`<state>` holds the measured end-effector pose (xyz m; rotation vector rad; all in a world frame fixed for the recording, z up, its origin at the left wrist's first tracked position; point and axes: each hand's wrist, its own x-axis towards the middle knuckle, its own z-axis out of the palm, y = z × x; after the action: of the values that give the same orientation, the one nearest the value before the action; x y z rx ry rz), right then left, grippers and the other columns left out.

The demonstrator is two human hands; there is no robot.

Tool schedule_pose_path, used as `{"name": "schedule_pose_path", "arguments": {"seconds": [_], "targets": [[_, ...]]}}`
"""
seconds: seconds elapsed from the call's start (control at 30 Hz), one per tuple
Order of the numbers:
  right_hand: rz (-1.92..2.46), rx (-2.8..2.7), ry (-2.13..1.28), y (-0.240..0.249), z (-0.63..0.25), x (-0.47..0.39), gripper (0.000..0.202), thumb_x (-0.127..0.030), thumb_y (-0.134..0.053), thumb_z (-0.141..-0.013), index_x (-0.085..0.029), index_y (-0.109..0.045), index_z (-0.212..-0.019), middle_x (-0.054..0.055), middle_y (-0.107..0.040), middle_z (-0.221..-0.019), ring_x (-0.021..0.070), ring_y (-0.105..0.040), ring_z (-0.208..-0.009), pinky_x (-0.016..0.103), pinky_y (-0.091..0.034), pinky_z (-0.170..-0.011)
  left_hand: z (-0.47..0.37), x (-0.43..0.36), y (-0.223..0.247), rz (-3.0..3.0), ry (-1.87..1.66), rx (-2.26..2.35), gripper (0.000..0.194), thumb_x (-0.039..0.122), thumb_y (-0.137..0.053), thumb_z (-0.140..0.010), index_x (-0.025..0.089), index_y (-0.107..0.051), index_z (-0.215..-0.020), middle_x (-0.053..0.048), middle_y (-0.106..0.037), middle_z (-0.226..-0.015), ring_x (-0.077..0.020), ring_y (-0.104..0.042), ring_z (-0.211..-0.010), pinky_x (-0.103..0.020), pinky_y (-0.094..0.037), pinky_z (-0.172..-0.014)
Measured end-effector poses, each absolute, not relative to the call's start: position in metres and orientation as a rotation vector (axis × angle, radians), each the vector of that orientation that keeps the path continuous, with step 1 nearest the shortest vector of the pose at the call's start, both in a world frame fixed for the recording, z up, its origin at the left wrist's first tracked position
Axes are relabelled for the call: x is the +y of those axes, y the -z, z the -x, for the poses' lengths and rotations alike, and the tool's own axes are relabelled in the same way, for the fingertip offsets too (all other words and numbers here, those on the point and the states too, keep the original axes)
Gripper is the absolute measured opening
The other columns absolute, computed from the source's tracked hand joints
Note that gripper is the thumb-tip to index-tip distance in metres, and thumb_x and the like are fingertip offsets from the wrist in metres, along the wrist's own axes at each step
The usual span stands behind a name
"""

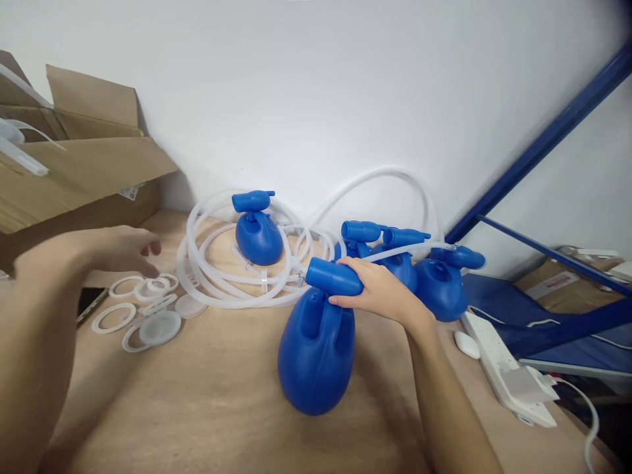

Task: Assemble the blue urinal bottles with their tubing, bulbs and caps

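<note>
My right hand (372, 286) is wrapped round the blue spout (328, 276) on top of a blue bottle (316, 362), which stands upright near the middle of the table. On the left, my left hand (121, 250) hangs over white rings (113, 318) and translucent discs (160, 327), its fingers partly curled and apart, with nothing visible in them. Coiled clear tubing (197, 263) lies behind the bottle, around another blue bottle (259, 240).
Several more blue bottles (441, 289) stand at the back right. An open cardboard box (89, 171) is at the back left. A dark phone (91, 303) lies by the rings. At the right are a white power strip (494, 355), a small white case (467, 344) and a blue metal frame (548, 151).
</note>
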<state>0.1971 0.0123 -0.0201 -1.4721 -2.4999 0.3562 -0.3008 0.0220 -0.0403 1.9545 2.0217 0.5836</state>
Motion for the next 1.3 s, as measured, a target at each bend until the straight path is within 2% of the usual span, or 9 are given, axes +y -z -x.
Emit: {"name": "schedule_pose_path", "arguments": {"seconds": [0.03,0.1,0.17,0.37,0.53,0.67,0.83,1.1,1.3], "targets": [[1.471,-2.502,-0.344,0.021,-0.197,0.013,0.065,-0.062,-0.078,-0.083,-0.024,-0.064,-0.134,0.009,-0.072,-0.135,0.0356,-0.069,-0.121,0.047,-0.052,-0.103,0.283,0.011,0.025,-1.936,-0.426,2.037,0.064,0.071,-0.08,-0.045,0.025,-0.081,-0.089,-0.006,-0.079,-0.085,-0.0345,-0.075,-0.095,-0.042,-0.054,-0.085],[1.459,-2.492,-0.333,0.024,-0.196,0.016,0.066,-0.062,-0.079,-0.082,-0.023,-0.065,-0.133,0.009,-0.073,-0.132,0.0358,-0.071,-0.118,0.047,-0.053,-0.102,0.235,-0.007,0.0,-2.049,-0.411,1.797,0.08,0.078,-0.071,-0.067,0.03,-0.074,-0.13,-0.004,-0.079,-0.119,-0.033,-0.074,-0.105,-0.037,-0.057,-0.084],[1.422,-2.475,-0.324,0.028,-0.195,0.02,0.067,-0.061,-0.08,-0.081,-0.022,-0.065,-0.134,0.01,-0.074,-0.13,0.0354,-0.072,-0.115,0.047,-0.054,-0.102,0.182,-0.012,-0.012,-2.244,-0.538,1.481,0.07,0.073,-0.06,-0.086,0.03,-0.067,-0.142,-0.005,-0.071,-0.139,-0.0308,-0.07,-0.117,-0.034,-0.058,-0.088],[1.327,-2.464,-0.27,0.039,-0.196,0.027,0.072,-0.061,-0.082,-0.079,-0.02,-0.064,-0.136,0.012,-0.074,-0.132,0.0362,-0.072,-0.116,0.048,-0.054,-0.103,0.093,0.033,0.025,-2.239,-0.603,1.067,0.059,0.054,-0.074,-0.086,0.018,-0.062,-0.131,-0.013,-0.067,-0.135,-0.0275,-0.071,-0.114,-0.035,-0.059,-0.093],[1.329,-2.428,-0.372,0.04,-0.197,0.027,0.072,-0.053,-0.084,-0.078,-0.021,-0.062,-0.139,0.011,-0.075,-0.13,0.0344,-0.073,-0.115,0.048,-0.055,-0.102,0.091,0.046,0.049,-1.943,-0.66,0.853,0.057,0.048,-0.08,-0.085,0.019,-0.057,-0.128,-0.012,-0.065,-0.137,-0.0269,-0.073,-0.115,-0.037,-0.061,-0.094],[1.406,-2.437,-0.48,0.035,-0.196,0.024,0.074,-0.05,-0.083,-0.08,-0.023,-0.057,-0.144,0.011,-0.074,-0.132,0.0352,-0.073,-0.116,0.049,-0.057,-0.099,0.094,0.042,0.047,-1.782,-0.731,0.823,0.059,0.043,-0.086,-0.081,0.019,-0.056,-0.126,-0.01,-0.072,-0.123,-0.027,-0.076,-0.108,-0.037,-0.063,-0.088],[1.389,-2.452,-0.516,0.033,-0.196,0.023,0.073,-0.048,-0.083,-0.08,-0.023,-0.057,-0.144,0.011,-0.074,-0.133,0.0352,-0.073,-0.117,0.049,-0.057,-0.099,0.085,0.038,0.049,-1.924,-0.836,0.889,0.061,0.046,-0.09,-0.075,0.018,-0.063,-0.122,-0.01,-0.07,-0.129,-0.0283,-0.075,-0.11,-0.044,-0.062,-0.098],[1.29,-2.438,-0.555,0.039,-0.2,0.027,0.077,-0.047,-0.084,-0.077,-0.021,-0.057,-0.145,0.012,-0.071,-0.14,0.0361,-0.07,-0.124,0.051,-0.056,-0.105,0.082,0.04,0.059,-1.821,-0.815,0.774,0.057,0.039,-0.09,-0.076,0.018,-0.059,-0.119,-0.009,-0.071,-0.123,-0.025,-0.078,-0.103,-0.039,-0.065,-0.091],[1.204,-2.442,-0.473,0.043,-0.201,0.031,0.077,-0.049,-0.085,-0.075,-0.019,-0.061,-0.142,0.013,-0.073,-0.138,0.0369,-0.072,-0.121,0.05,-0.057,-0.102,0.078,0.039,0.065,-1.827,-0.883,0.79,0.06,0.037,-0.094,-0.071,0.017,-0.063,-0.118,-0.01,-0.071,-0.128,-0.0261,-0.076,-0.109,-0.04,-0.064,-0.098]]}}
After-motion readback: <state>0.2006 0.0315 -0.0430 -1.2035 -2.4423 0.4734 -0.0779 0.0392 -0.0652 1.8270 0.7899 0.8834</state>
